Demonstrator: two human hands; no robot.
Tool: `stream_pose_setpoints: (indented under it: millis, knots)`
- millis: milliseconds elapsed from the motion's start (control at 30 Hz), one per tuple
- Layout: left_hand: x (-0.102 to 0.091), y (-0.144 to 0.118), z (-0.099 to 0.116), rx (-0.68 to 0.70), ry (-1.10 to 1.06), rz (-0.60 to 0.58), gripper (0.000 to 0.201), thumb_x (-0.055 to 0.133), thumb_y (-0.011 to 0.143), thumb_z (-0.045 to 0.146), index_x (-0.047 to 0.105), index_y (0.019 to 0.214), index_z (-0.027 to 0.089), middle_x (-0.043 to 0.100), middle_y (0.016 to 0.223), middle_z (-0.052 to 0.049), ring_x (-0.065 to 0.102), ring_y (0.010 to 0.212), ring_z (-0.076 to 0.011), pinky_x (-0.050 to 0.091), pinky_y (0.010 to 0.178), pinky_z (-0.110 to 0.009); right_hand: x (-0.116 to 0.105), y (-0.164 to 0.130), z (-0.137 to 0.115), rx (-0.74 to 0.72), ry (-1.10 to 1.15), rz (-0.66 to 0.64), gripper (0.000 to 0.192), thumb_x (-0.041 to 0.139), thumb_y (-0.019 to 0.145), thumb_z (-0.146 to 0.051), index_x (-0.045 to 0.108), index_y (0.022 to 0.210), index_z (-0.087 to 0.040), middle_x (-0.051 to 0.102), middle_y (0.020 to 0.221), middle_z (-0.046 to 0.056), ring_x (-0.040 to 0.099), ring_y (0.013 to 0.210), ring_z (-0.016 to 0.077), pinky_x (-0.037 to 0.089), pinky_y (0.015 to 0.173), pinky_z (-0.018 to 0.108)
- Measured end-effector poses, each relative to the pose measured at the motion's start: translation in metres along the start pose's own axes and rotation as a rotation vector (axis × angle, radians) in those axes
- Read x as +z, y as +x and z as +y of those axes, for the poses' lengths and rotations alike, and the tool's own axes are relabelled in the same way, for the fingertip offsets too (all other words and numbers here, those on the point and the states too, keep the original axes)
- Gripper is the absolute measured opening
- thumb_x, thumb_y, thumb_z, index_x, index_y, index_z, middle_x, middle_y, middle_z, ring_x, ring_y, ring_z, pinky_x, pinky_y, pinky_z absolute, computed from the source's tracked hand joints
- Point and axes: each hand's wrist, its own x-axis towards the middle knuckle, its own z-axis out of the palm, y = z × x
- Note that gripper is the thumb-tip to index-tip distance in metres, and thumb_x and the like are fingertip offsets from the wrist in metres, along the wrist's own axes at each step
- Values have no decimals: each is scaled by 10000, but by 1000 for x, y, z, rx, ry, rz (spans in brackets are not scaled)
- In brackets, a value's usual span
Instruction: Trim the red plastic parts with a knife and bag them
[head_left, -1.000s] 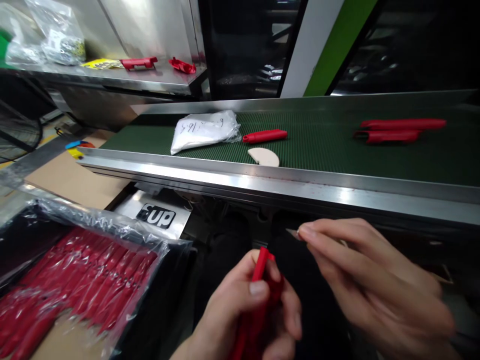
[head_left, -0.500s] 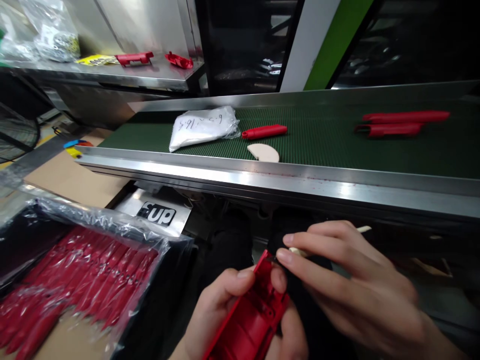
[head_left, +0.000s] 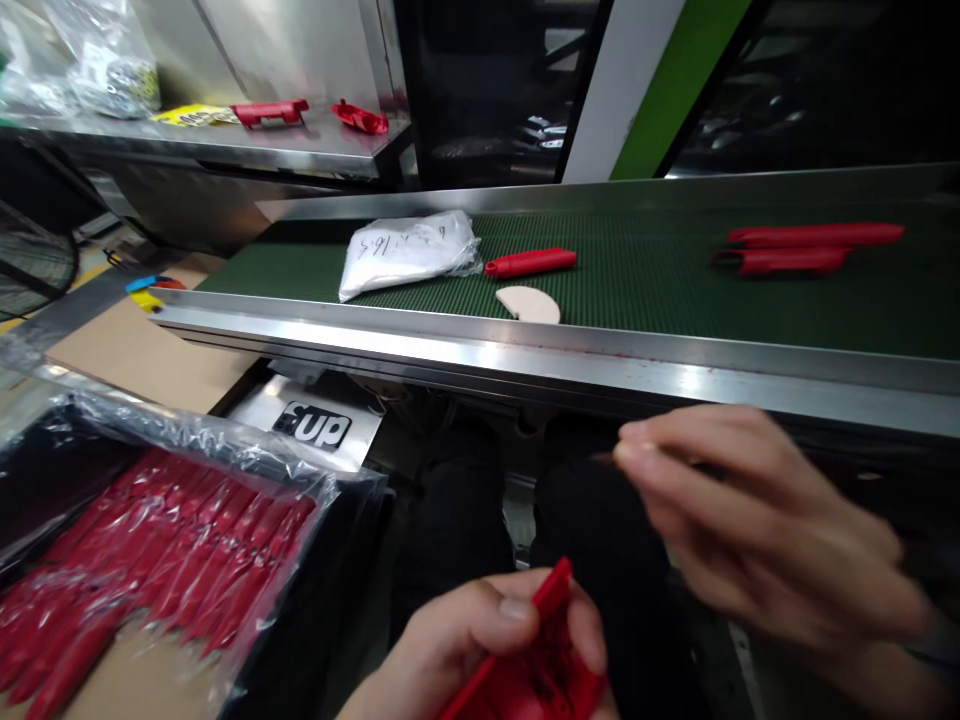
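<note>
The left hand [head_left: 480,650] is clamped on a red plastic housing [head_left: 536,670] at the near bottom edge, thumb and fingers around it. The right hand [head_left: 757,530], motion-blurred, is raised to the right with fingertips pinched on a thin blade tool [head_left: 604,459], apart from the housing, below the green conveyor belt [head_left: 660,290].

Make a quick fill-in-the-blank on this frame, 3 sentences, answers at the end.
1. The left hand grips a plastic part whose colour is ____.
2. On the green conveyor belt, the white bag lies to the ____ of the single red handle.
3. The plastic-lined box beside the left hand is filled with ____ parts.

Missing words: red; left; red
</note>
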Motion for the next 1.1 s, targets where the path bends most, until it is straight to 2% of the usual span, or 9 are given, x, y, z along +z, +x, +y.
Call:
stream_pose_setpoints:
  millis: [100,233,367,467,533,633,767,833,1100]
  knots:
    - [5,-3,-1,22,-70,38,325,510,841,382,654,905,98,615,631,-102,501,467,-112,332,408,-151,-6,1,0,43,11,14,355,588,830,0,622,1151,-149,612,1069,117,597,964,210,484,791,348]
    - [20,-5,6,73,-182,68,362,376,898,384,651,914,148,595,562,-97,527,470,-149,273,371,-169,-1,0,-8,86,94,7,402,584,814,35,616,1177,-136,628,1080,105,605,966,184,510,765,308]
    - [28,-4,11,46,-220,86,325,403,888,361,647,886,146,628,587,-116,542,477,-163,258,348,-176,10,-3,-15,251,249,36,390,581,833,15,628,1179,-158,623,1117,73,608,984,156,528,736,264]
    - [28,-5,12,37,-237,95,311,418,889,349,650,891,143,640,600,-123,565,492,-169,290,352,-171,14,-3,-19,301,340,2,379,570,850,-2,630,1183,-172,612,1117,63,604,994,150,529,760,261]
    - [27,-6,14,44,-241,103,330,407,913,356,654,924,136,660,636,-132,566,467,-153,341,370,-169,13,-2,-23,299,347,-26,385,565,853,-5,621,1191,-181,609,1115,58,600,995,140,527,763,244]
    - [26,-3,23,121,-182,142,383,331,975,361,647,1023,148,699,804,-145,585,460,-143,431,397,-193,8,-4,-33,265,306,-58,396,550,858,-7,597,1209,-184,607,1115,61,600,1001,138,528,762,230]
    - [24,5,42,401,-58,256,382,288,1001,325,614,1076,142,684,968,-141,661,687,-195,527,491,-238,6,-11,-50,162,250,-156,432,541,827,-10,587,1212,-203,613,1133,83,601,1027,195,529,763,294]
    - [24,10,49,495,-43,301,339,319,998,308,595,1081,129,681,990,-141,659,724,-193,541,538,-242,12,-15,-57,145,205,-198,395,536,835,-31,608,1177,-216,633,1104,85,604,1008,218,515,739,327]
    - [29,16,52,537,-72,309,298,346,994,309,582,1059,139,678,994,-115,656,744,-183,564,628,-262,30,-21,-65,68,136,-299,374,523,868,-73,608,1216,-180,650,1092,94,582,901,215,456,695,357]
